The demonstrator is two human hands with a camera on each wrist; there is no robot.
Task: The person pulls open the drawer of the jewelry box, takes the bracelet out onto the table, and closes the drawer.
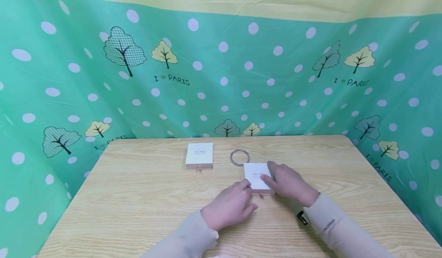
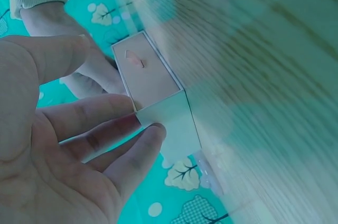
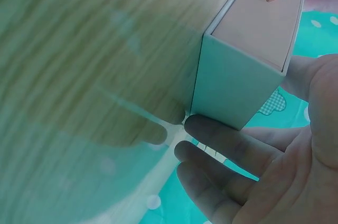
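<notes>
A small white drawer box (image 1: 256,173) with a pink front and a little ribbon pull lies on the wooden table. My right hand (image 1: 290,183) grips it from the right: the thumb is on its lid and the fingers are along its right side, as the right wrist view also shows. At the box's left side, my left hand (image 1: 231,204) touches it with its fingertips. In the left wrist view the left thumb (image 2: 58,57) stands away from the box. The drawer's pink face (image 3: 259,18) sits inside the sleeve, its ribbon tab showing.
A second white drawer box (image 1: 199,154) lies to the left, farther back. Just behind the held box is a translucent purplish bangle (image 1: 239,157). A green dotted curtain (image 1: 221,70) hangs behind the table.
</notes>
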